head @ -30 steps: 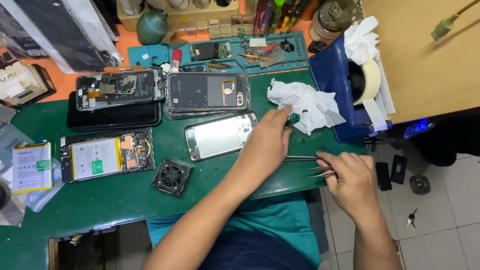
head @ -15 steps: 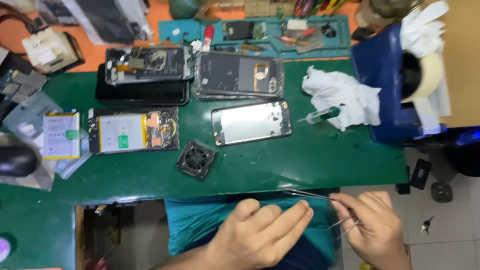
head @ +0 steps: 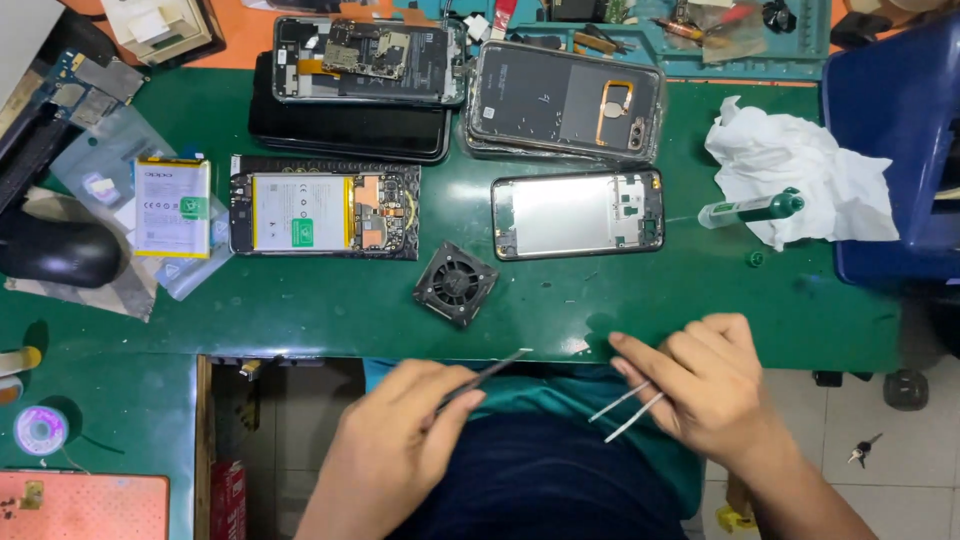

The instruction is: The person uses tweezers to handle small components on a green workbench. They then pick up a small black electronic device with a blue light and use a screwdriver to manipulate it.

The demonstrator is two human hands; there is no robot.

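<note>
**Two hands, two thin tools, just below the green tabletop**

The left hand [head: 395,440] is curled over the lap and pinches a thin dark metal tool [head: 487,372] between thumb and fingers. The tool's tip points up to the near edge of the green tabletop [head: 300,310], so it looks ready for small, careful work. The right hand [head: 710,385] pinches a pair of silver metal tweezers [head: 625,410]. Their two thin legs point down and left, toward the lap, away from the tabletop.

Just past the hands sits a small black square fan [head: 456,284], lying flat near the edge. Behind it lies an open silver phone frame [head: 578,214], face up, in easy reach of both hands. To its left is an open phone with a white battery and bare parts showing [head: 325,212]. To the right, a green and white syringe tube [head: 752,209] rests on a crumpled white tissue [head: 800,180], maybe to keep the tabletop clean.

Farther back lie more opened phones [head: 565,100].
</note>
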